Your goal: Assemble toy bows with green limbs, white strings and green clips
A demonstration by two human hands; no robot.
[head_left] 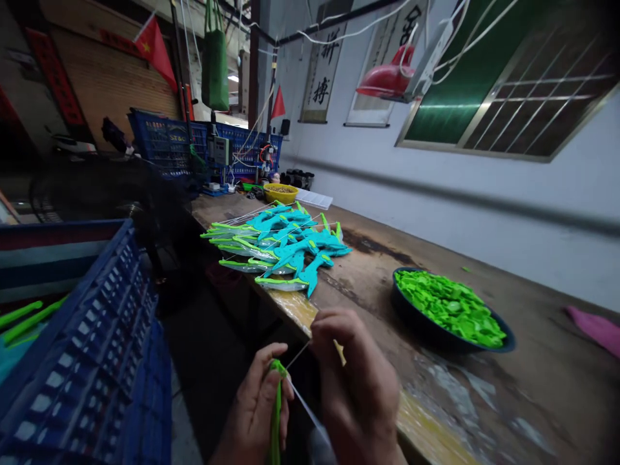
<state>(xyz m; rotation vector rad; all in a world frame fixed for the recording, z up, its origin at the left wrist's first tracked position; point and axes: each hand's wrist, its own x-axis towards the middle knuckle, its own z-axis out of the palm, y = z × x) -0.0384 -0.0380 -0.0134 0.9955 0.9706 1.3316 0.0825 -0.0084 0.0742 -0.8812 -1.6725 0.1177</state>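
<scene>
The left hand (pixel 256 407) has its fingers closed on a long green piece (pixel 276 420), low down near the edge of the brown surface (pixel 363 284). The right hand (pixel 358 387) is curled up, its fingers pinching a thin white string (pixel 298 354) — it runs to the top of the green piece. Blue and green toys (pixel 293 252) lie in a pile farther off. To the right sits a dark bowl (pixel 508 342) full of green bits (pixel 448 307) — a blue crate (pixel 109 349) stands left.
</scene>
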